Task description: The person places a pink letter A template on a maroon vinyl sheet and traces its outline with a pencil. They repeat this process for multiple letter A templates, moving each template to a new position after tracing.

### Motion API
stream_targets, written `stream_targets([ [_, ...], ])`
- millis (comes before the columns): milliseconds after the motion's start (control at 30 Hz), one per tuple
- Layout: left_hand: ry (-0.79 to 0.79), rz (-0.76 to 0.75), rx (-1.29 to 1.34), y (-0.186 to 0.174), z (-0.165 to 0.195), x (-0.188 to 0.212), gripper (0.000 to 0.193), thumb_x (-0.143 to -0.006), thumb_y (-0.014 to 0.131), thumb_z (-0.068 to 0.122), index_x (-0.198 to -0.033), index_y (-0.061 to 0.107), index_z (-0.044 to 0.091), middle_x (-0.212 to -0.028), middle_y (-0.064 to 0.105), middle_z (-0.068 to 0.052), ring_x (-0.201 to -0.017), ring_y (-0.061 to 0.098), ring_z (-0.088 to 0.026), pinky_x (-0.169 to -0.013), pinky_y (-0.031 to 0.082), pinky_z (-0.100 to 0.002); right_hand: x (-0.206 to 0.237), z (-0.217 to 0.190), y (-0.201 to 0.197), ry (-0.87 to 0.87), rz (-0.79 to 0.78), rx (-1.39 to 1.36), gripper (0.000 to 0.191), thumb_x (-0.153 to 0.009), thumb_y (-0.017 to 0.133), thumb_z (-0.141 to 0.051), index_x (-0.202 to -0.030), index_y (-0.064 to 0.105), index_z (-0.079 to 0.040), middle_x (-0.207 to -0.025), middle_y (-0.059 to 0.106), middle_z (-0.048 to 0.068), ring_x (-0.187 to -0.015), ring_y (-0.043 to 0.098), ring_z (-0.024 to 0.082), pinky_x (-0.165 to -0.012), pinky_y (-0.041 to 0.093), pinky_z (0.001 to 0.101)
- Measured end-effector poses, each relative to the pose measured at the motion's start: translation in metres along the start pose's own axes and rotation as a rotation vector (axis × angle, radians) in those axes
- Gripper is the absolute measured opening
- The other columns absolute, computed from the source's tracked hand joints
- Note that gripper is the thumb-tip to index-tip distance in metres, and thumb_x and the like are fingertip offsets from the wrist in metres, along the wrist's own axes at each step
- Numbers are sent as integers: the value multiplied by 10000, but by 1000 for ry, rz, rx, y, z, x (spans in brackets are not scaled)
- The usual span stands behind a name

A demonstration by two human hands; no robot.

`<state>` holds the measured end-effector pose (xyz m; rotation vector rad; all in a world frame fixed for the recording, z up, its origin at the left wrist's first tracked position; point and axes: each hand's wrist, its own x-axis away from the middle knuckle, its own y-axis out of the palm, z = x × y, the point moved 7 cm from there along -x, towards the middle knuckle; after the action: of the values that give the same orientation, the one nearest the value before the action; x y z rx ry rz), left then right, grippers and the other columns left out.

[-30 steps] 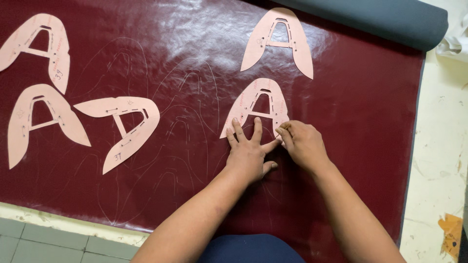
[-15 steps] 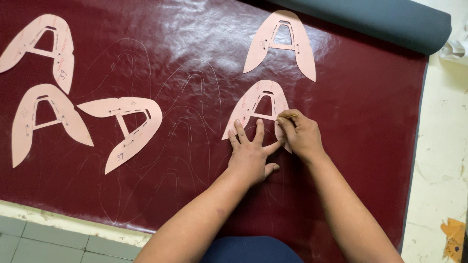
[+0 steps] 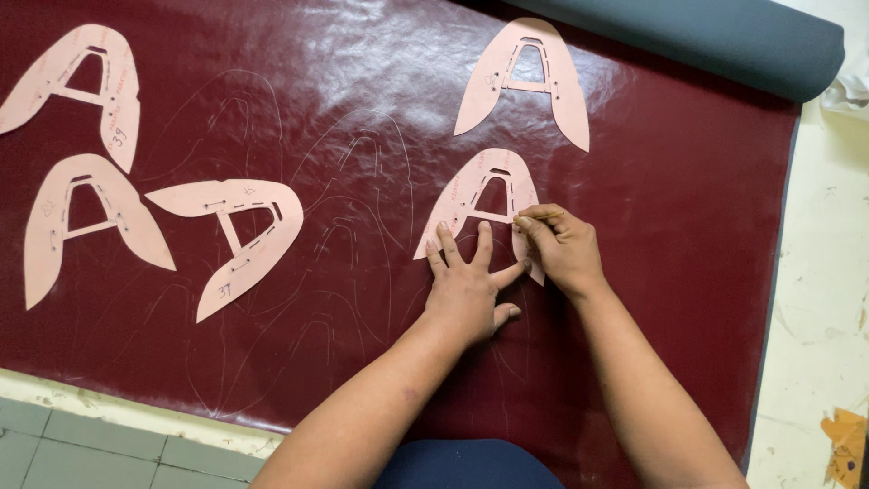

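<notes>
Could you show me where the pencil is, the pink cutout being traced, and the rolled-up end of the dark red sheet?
pencil [image 3: 536,215], head view, on its thin shaft above the right hand's fingers.
pink cutout [image 3: 472,186], head view, on its left leg.
rolled-up end [image 3: 724,41], head view, on the grey outer face of the roll.

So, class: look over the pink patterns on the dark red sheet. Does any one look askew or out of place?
Yes. The pattern left of centre lies turned on its side, while the other four stand upright, including the one the left hand presses flat and the right hand traces.
</notes>
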<state>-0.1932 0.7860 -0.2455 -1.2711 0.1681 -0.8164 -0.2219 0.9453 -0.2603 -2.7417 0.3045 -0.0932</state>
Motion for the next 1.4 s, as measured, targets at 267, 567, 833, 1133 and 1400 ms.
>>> stream_targets([
  [267, -7, -39, 3, -1, 0, 1, 728, -863, 652, 626, -1517, 351, 518, -1678, 27, -198, -1432, -23, -698, -1127, 100, -788, -11, -27, 4, 69, -17, 305, 176, -984, 671, -210, -1073, 742, -76, -811, 766, 55, -656, 690, 106, -606, 538, 276],
  [567, -5, -36, 24, -1, -3, -1, 724, -860, 667, 610, -1511, 360, 522, -1679, 33, -197, -1434, -27, -695, -1130, 89, -787, -30, -65, 15, -363, 27, 585, 147, -970, 726, -209, -1016, 742, -70, -901, 748, 110, -760, 729, 260, -658, 560, 362],
  [833, -5, -40, 45, -2, -7, -2, 717, -863, 672, 604, -1507, 366, 525, -1683, 30, -195, -1436, -28, -696, -1134, 82, -785, -61, -57, 22, -202, 8, 510, 130, -976, 703, -204, -1017, 743, -87, -843, 745, 89, -711, 745, 209, -651, 563, 343],
  [1133, -3, -42, 47, 1, -9, -6, 724, -860, 678, 596, -1511, 373, 509, -1686, 15, -188, -1433, -33, -696, -1132, 70, -785, -63, -62, 41, -427, -19, 496, 152, -948, 737, -192, -1015, 746, -56, -928, 749, 121, -804, 742, 265, -702, 568, 362],
  [1400, -5, -33, 65, 6, -11, -6, 678, -865, 673, 593, -1487, 414, 512, -1691, 30, -182, -1448, -54, -683, -1140, 52, -784, -42, -47, 58, -187, -184, 521, 181, -953, 688, -243, -1022, 761, -93, -932, 770, 109, -834, 749, 273, -725, 565, 370],
])
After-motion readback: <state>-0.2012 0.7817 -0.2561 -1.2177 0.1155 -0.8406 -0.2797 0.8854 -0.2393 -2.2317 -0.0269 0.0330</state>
